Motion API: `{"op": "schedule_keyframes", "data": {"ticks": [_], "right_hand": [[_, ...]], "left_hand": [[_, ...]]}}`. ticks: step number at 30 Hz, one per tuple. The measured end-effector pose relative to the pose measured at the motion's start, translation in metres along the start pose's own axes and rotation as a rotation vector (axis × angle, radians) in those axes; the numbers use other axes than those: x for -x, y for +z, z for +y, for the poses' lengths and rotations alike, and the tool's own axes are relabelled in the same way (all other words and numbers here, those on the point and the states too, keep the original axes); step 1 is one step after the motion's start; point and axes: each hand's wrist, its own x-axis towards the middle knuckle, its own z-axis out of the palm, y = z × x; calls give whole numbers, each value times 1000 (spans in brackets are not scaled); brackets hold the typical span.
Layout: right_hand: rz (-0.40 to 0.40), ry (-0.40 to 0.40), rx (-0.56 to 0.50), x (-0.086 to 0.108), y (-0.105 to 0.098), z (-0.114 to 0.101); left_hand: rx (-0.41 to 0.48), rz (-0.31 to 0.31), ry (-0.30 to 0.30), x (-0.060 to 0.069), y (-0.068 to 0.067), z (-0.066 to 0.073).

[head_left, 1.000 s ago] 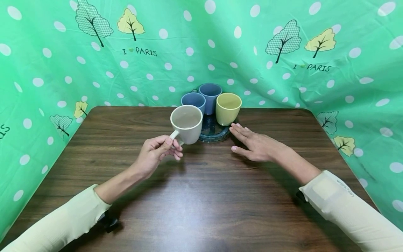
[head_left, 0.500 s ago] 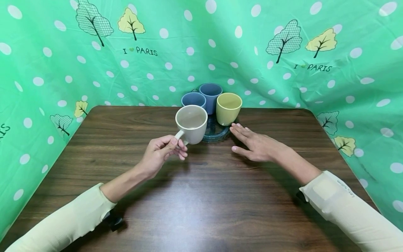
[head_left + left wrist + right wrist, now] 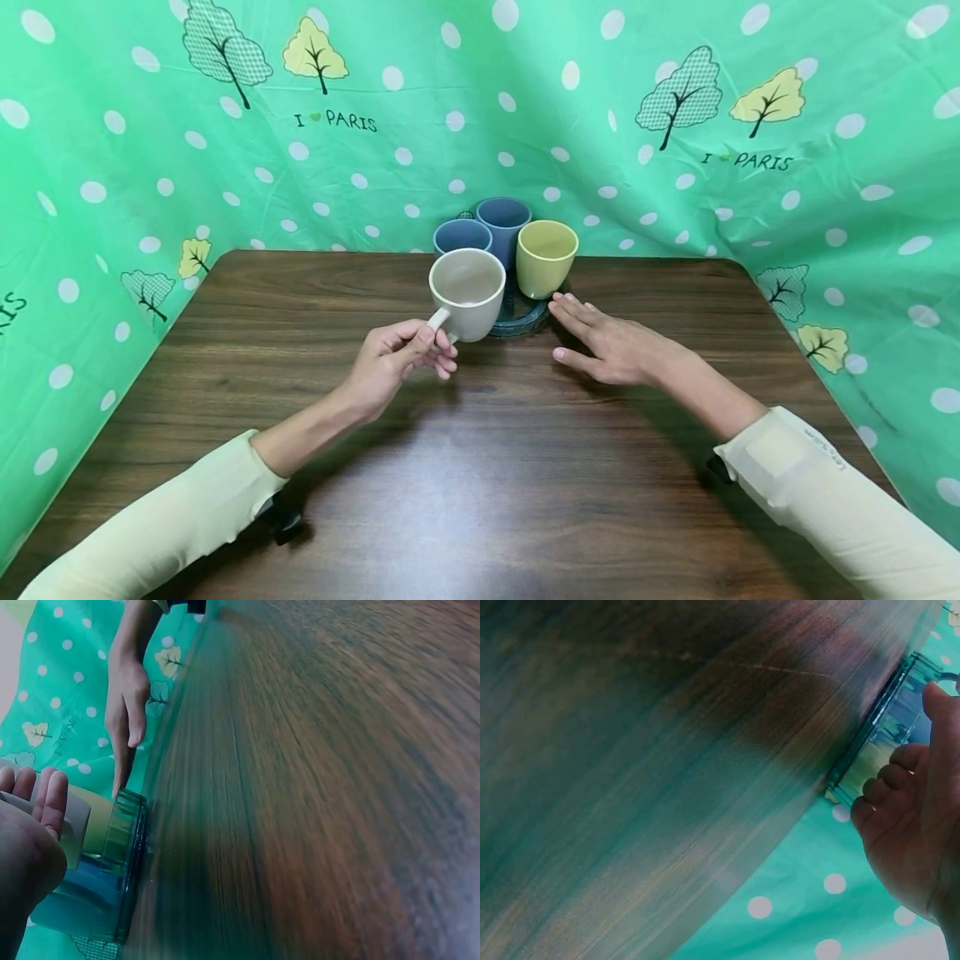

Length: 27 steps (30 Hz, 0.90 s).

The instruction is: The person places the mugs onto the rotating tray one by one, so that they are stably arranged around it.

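Observation:
My left hand (image 3: 397, 358) pinches the handle of a cream mug (image 3: 476, 310) between thumb and fingers. The mug is held upright in the air, just in front of a clear round tray (image 3: 521, 325), and covers its left front part. Standing on the tray are a yellow cup (image 3: 546, 265) at the right, a blue cup (image 3: 513, 237) at the back and a blue mug (image 3: 459, 237) at the left, partly hidden. With fingers straight, my right hand (image 3: 618, 343) is at the tray's right side; the right wrist view shows its fingertips close against the tray wall (image 3: 870, 746).
All this is on a dark wooden table (image 3: 450, 483), with the tray near its back edge. Behind and beside the table hangs a green dotted curtain (image 3: 420, 100). A small black device (image 3: 288, 527) is strapped under the left sleeve.
My left hand has carried the cream mug a short way to the right, so it covers more of the tray's front. My right hand has stayed in place.

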Motion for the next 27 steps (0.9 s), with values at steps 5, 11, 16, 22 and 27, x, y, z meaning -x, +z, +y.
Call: {"op": "schedule_keyframes", "data": {"ticks": [5,11,16,22,27], "right_hand": [[-1,1,4,0,0,0],[2,-8,8,-2,0,0],[0,-2,6,-2,1,0],[-2,4,5,0,0,0],[12,-15,5,0,1,-1]], "left_hand": [[3,10,-17,-3,3,-2],[15,10,-30,-7,7,-6],[20,7,-37,-9,11,-9],[28,10,-46,-12,14,-10],[25,16,-55,-13,15,-10]]}}
